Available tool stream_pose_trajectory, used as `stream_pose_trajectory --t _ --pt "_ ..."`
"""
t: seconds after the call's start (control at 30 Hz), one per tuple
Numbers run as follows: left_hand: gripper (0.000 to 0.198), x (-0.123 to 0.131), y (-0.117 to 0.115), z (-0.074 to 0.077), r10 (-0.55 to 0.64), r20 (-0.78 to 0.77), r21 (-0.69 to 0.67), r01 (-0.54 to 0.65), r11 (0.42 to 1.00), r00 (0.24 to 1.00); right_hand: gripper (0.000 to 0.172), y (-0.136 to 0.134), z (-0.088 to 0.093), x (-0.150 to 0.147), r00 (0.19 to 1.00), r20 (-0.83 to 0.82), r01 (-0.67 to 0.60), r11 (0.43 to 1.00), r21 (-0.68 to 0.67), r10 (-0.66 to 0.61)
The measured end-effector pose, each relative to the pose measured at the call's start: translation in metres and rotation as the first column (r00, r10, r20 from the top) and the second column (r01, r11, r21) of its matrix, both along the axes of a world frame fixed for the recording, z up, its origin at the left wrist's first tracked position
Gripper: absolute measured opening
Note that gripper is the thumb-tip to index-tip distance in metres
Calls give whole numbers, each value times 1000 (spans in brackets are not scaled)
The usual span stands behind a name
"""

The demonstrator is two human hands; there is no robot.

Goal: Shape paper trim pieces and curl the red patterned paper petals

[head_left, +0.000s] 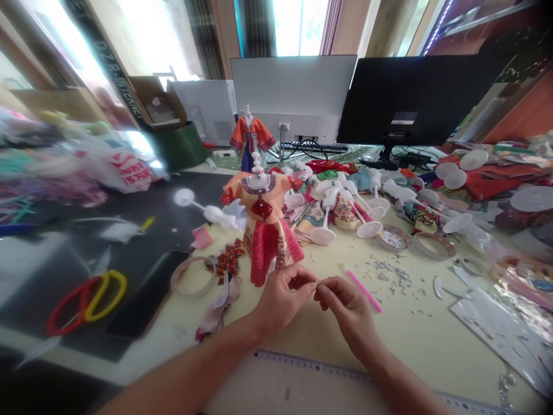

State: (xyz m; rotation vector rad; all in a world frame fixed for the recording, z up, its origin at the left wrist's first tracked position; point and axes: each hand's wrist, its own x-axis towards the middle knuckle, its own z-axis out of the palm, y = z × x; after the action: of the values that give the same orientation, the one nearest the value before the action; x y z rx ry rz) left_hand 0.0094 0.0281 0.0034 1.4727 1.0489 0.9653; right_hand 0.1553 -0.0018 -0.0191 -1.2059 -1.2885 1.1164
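Observation:
My left hand (283, 294) and my right hand (345, 302) meet fingertip to fingertip above the pale table (311, 346). Both are closed in a pinch around something tiny between them, too small to make out. Just behind my left hand stands a small doll mannequin in a peach top (262, 202) with a red patterned skirt (270, 248). To the right of my right hand lies a pink pen-like stick (365, 291), and past it are scattered small silvery pieces (393, 275).
Scissors with red and yellow handles (106, 295), a black phone (149, 294) and a tape roll (193, 276) lie at left. White mannequins (330, 202) crowd the back right. A ruler (317, 366) runs along the front. Two monitors (294, 86) stand behind.

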Motion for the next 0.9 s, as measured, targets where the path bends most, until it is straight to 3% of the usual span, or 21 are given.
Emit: stream_pose_trajectory --t 0.13,0.27,0.37,0.5,0.67,0.9 --pt "10 -5 2 3 -87 -33 -77 85 993 996 24 -1 2 2 997 66 -45 999 10 44" --pt "11 -8 4 3 -120 -117 -35 117 993 986 24 0 5 3 996 65 -56 998 -4 57" --pt "13 -7 4 3 -110 -108 28 114 993 988 26 1 5 3 987 -144 -87 985 -151 65" --pt "9 -4 3 2 -83 -78 145 94 985 994 26 1 4 1 897 -440 -178 938 -298 31" --pt "9 -3 4 -3 -88 -5 151 88 985 996 24 0 5 1 859 -510 -226 925 -305 42" --pt "14 -8 9 -4 -188 4 145 185 972 982 23 1 4 3 788 -613 -294 907 -302 51"
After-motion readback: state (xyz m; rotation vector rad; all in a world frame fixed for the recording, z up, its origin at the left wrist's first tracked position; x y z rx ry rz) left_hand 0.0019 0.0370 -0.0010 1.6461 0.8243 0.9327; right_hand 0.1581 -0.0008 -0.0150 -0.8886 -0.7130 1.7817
